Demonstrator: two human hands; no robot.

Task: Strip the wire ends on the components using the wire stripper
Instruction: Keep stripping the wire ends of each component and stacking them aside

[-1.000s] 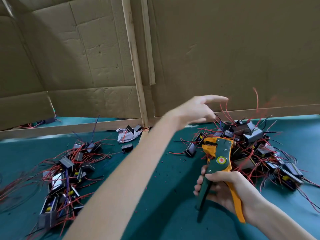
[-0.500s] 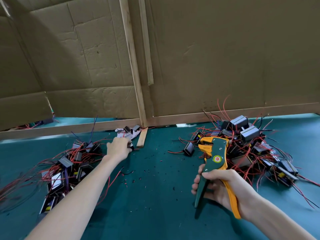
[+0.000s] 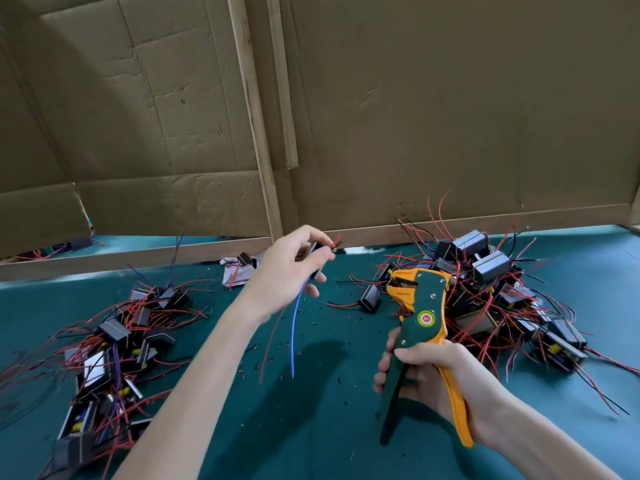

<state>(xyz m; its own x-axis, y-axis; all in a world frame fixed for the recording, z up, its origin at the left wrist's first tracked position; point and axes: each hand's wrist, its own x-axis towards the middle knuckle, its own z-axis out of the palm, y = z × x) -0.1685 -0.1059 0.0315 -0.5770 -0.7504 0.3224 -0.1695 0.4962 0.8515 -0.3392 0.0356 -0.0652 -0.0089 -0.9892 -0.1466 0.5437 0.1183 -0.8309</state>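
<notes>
My left hand (image 3: 287, 271) is raised above the green table and pinches a small black component (image 3: 316, 251). A blue wire (image 3: 294, 327) and a red wire hang down from it. My right hand (image 3: 429, 372) grips the handles of the green and orange wire stripper (image 3: 420, 320), held upright with its jaws pointing left. The jaws sit a short way right of the held component and apart from it. A pile of black components with red wires (image 3: 485, 289) lies behind the stripper on the right.
Another pile of components with red wires (image 3: 114, 348) spreads over the left of the green table (image 3: 311, 427). A lone component (image 3: 370, 297) lies mid-table, with scattered insulation bits. Crumpled white paper (image 3: 239, 271) sits by the cardboard wall (image 3: 415, 116) at the back.
My left hand went from the right pile to the left side of the table, then came back up to the middle holding a component with hanging wires. The stripper stayed nearly still.
</notes>
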